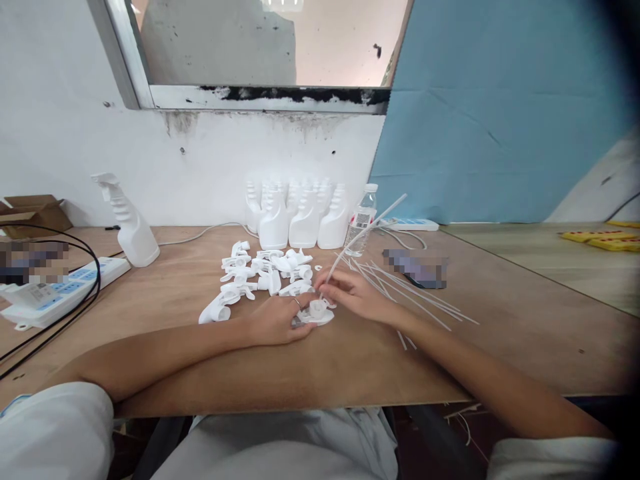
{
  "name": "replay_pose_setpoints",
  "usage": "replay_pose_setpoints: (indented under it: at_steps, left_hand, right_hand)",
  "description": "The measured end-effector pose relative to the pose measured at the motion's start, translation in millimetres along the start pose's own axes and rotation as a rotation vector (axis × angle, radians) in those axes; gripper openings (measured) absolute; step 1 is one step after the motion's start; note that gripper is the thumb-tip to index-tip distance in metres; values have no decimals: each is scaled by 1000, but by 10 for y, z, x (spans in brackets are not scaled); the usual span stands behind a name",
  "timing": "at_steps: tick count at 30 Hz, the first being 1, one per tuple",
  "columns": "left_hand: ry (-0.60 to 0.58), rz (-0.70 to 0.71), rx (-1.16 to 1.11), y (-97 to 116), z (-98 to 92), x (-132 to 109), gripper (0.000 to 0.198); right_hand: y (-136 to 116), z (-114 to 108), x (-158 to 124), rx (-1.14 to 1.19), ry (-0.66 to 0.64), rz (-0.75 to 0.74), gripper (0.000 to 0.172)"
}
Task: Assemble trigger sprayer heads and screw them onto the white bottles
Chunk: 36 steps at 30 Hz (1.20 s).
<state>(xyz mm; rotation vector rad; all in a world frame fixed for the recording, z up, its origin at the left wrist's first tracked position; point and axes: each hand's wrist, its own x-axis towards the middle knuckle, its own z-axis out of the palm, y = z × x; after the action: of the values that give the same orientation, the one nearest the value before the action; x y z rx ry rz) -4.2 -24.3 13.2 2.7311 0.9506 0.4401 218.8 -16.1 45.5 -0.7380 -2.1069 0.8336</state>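
My left hand (277, 319) rests on the wooden table (320, 360), fingers closed round a white spray trigger head (316, 312). My right hand (357, 292) pinches a thin white dip tube (367, 227) that slants up to the right, its lower end at the trigger head. Behind my hands lies a pile of several white trigger heads (265, 270). Loose white tubes (415, 297) are spread on the table to the right of my right hand.
White bottles without caps (295, 213) stand in a group by the wall, a clear water bottle (361, 221) beside them. A capped spray bottle (131, 223) stands at the left. Power strips (65, 290) (410, 225) and black cables lie on the table; a cardboard box (33, 213) far left.
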Motion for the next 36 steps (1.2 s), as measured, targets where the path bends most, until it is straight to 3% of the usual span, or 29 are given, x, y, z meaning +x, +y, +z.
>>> replay_pose_setpoints:
  at_steps: [4, 17, 22, 29, 36]
  left_hand:
    - [11, 13, 20, -18, 20, 6, 57]
    - [26, 22, -15, -22, 32, 10, 59]
    - [15, 11, -11, -36, 44, 11, 56]
    - [18, 8, 19, -44, 66, 25, 45]
    - [7, -100, -81, 2, 17, 20, 51]
  right_hand:
    - [-21, 18, 9, -171, -51, -107, 30]
    - [182, 129, -10, 115, -53, 126, 42]
    - [138, 127, -6, 93, -66, 81, 38]
    - [145, 123, -7, -131, -124, 36, 36]
    - [223, 73, 15, -197, -42, -62, 32]
